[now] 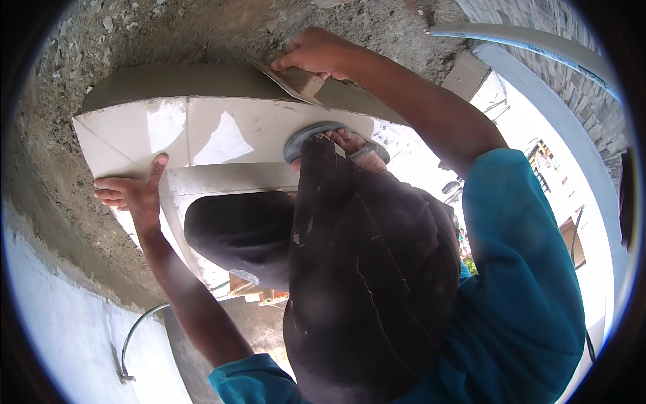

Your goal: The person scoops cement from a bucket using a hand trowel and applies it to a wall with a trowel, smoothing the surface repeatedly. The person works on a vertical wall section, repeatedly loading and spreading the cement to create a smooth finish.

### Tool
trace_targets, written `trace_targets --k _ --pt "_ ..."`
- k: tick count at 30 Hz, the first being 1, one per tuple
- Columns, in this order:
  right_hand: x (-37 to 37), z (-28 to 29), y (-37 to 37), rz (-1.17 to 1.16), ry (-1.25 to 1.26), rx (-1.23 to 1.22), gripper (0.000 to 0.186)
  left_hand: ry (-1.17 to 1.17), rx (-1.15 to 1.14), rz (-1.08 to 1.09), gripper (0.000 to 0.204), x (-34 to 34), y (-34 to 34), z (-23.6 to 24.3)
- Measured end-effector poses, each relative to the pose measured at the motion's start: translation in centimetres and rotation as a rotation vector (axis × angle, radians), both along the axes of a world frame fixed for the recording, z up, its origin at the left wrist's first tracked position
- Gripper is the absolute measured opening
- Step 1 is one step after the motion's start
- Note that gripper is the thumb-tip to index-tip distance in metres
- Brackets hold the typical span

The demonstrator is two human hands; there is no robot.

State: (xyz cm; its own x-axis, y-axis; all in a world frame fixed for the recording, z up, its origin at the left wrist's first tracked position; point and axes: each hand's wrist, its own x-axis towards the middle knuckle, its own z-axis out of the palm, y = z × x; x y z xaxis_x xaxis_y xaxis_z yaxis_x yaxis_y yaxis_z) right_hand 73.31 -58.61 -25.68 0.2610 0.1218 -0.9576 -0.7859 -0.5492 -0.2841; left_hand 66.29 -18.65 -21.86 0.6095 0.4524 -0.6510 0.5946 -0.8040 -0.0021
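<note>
My right hand (316,54) is closed on a flat trowel (288,82), a thin plate with a tan, worn face. The trowel is tilted against a smooth grey band of mortar (182,84) that runs along the far edge of the tiled step. With thumb and fingers apart, my left hand (138,192) presses on the left end of the white tiles (111,138). A sandalled foot (336,145) stands on the tiles between my hands.
Rough cement (202,30) lies beyond the mortar band and down the left side. A lower step edge (229,176) runs by my knee. A bent pipe (134,337) comes out of the pale wall at lower left. At upper right a white hose or pipe (525,37) crosses grey cladding.
</note>
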Motion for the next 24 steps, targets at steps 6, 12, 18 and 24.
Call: trace_targets --k 6,12,18,24 --pt "3.8 1.1 6.0 -0.078 -0.067 0.085 0.036 0.010 -0.001 0.018 0.166 0.1 0.0 0.2" --pt "7.4 2.4 8.6 -0.133 -0.137 0.401 0.050 -0.009 -0.027 0.011 0.167 0.1 -0.2 0.0" --pt "-0.3 4.1 -3.3 0.103 -0.315 0.271 0.056 0.015 0.013 -0.009 0.168 0.2 -0.4 0.6" --pt "-4.1 4.1 -3.2 0.102 -0.371 0.266 0.047 -0.016 0.003 -0.050 0.168 0.0 0.3 -0.4"
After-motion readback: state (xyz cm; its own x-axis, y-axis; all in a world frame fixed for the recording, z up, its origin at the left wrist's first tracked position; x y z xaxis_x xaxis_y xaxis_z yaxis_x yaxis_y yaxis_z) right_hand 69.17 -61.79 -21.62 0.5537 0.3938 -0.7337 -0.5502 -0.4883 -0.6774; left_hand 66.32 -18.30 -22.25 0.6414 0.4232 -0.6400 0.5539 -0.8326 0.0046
